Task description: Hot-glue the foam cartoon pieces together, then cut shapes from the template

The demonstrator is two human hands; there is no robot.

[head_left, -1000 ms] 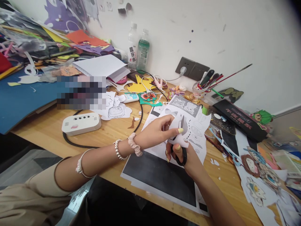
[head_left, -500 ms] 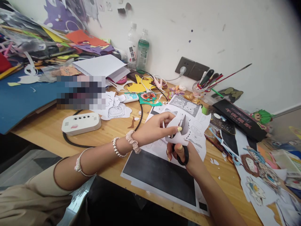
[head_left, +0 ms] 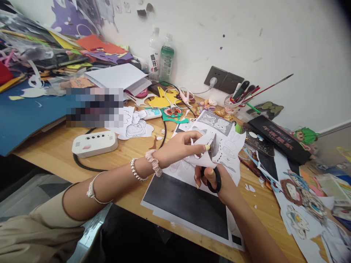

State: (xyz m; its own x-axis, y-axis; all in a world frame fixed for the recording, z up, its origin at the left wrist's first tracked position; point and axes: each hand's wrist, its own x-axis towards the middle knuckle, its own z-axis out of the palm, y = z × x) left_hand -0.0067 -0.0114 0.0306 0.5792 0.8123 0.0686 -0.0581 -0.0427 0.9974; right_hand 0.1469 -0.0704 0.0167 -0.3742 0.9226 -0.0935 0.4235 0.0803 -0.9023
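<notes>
My left hand (head_left: 189,147) pinches a small white piece of paper (head_left: 204,160) between thumb and fingers. From below right, my right hand (head_left: 212,179) grips black-handled scissors (head_left: 218,179), with thumb and fingers at the loops. The metal blades point up and away, by the paper's edge near my left thumb; part of them is hidden behind the paper. Under both hands lie printed sheets (head_left: 230,149) with grey animal drawings. Nearest me, a sheet with a large black printed area (head_left: 186,204) rests on the desk.
A white power strip (head_left: 94,143) lies left on the wooden desk (head_left: 55,160). Two bottles (head_left: 166,58) stand against the wall. Coloured paper piles (head_left: 101,45) fill the back left. A pen holder (head_left: 237,100), a black box (head_left: 279,138) and cut-out characters (head_left: 298,197) are at right.
My left hand and the paper have shifted slightly, and the paper is turned a little. The scissor blades sit at a somewhat different angle. My right hand has barely moved.
</notes>
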